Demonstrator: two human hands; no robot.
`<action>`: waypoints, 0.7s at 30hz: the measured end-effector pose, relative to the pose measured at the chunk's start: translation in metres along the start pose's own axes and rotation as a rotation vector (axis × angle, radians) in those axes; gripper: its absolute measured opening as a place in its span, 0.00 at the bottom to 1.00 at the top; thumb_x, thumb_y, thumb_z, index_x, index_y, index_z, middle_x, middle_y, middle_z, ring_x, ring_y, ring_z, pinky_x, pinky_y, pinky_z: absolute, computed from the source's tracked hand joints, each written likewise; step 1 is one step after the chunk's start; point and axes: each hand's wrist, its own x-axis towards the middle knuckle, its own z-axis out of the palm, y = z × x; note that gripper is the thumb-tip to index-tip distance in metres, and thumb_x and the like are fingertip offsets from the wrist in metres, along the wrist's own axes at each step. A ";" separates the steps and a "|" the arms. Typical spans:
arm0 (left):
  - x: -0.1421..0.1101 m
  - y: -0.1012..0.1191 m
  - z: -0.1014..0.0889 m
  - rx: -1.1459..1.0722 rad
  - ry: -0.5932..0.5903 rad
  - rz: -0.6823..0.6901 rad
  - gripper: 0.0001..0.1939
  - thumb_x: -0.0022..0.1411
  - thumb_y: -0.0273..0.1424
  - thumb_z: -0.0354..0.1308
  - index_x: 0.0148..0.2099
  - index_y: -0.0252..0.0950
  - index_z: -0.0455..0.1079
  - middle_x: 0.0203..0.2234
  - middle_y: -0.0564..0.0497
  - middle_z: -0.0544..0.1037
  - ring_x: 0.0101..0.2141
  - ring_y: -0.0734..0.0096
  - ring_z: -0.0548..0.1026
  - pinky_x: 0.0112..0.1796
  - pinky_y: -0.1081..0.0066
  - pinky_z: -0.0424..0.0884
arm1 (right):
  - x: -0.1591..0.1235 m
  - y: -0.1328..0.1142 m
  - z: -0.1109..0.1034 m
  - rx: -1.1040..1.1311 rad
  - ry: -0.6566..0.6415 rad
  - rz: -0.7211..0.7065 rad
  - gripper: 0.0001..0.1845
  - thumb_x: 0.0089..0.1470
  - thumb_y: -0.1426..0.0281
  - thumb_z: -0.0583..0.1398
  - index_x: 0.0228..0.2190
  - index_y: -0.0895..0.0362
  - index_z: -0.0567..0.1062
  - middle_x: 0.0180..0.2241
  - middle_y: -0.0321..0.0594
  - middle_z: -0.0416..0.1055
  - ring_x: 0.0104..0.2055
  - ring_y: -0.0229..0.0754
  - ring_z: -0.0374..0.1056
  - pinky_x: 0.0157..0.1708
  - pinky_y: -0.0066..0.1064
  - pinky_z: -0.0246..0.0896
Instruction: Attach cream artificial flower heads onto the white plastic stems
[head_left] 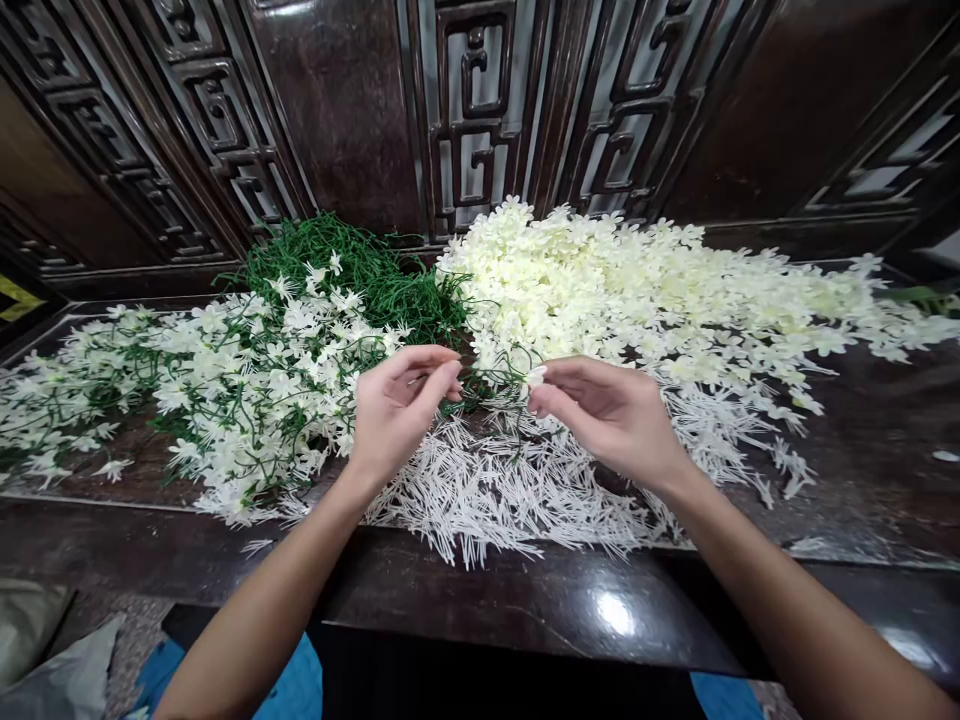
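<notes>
My left hand point(409, 400) is closed, thumb and forefinger pinched at the end of a thin green plastic stem point(487, 382). My right hand point(611, 415) pinches a small white artificial flower point(535, 378) between thumb and fingers, beside the same green stem. Below both hands spreads a heap of thin white stamen pieces point(495, 490). Behind my right hand lies a large pile of loose cream-white petals point(600, 280). A tangle of bare green stems point(337, 260) is behind my left hand, and a pile of assembled white flowers on green stems point(262, 400) lies to its left.
Everything lies on a dark, glossy wooden bench point(862, 470) with a raised carved lattice back point(472, 110). Its front edge runs close to my forearms. Pale bags point(67, 670) sit on the floor at lower left, near a blue item point(289, 680).
</notes>
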 end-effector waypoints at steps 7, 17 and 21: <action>0.003 -0.003 0.000 0.071 -0.096 -0.079 0.09 0.58 0.26 0.61 0.43 0.38 0.75 0.29 0.50 0.76 0.25 0.76 0.73 0.24 0.74 0.73 | 0.003 0.002 -0.007 0.115 0.019 0.028 0.04 0.56 0.73 0.62 0.33 0.54 0.77 0.27 0.35 0.75 0.28 0.37 0.73 0.30 0.33 0.74; 0.002 -0.004 0.000 0.213 -0.223 -0.041 0.07 0.60 0.29 0.59 0.31 0.39 0.76 0.17 0.54 0.74 0.16 0.79 0.64 0.14 0.77 0.56 | 0.006 -0.001 -0.003 0.202 0.041 0.009 0.05 0.57 0.67 0.62 0.36 0.54 0.76 0.30 0.37 0.77 0.31 0.39 0.75 0.31 0.34 0.76; 0.009 -0.002 -0.010 0.114 0.124 0.053 0.06 0.60 0.27 0.59 0.34 0.40 0.77 0.21 0.53 0.76 0.20 0.79 0.69 0.17 0.78 0.65 | 0.009 0.001 -0.011 0.031 0.199 0.092 0.08 0.58 0.65 0.60 0.37 0.54 0.76 0.34 0.41 0.77 0.32 0.41 0.75 0.30 0.36 0.76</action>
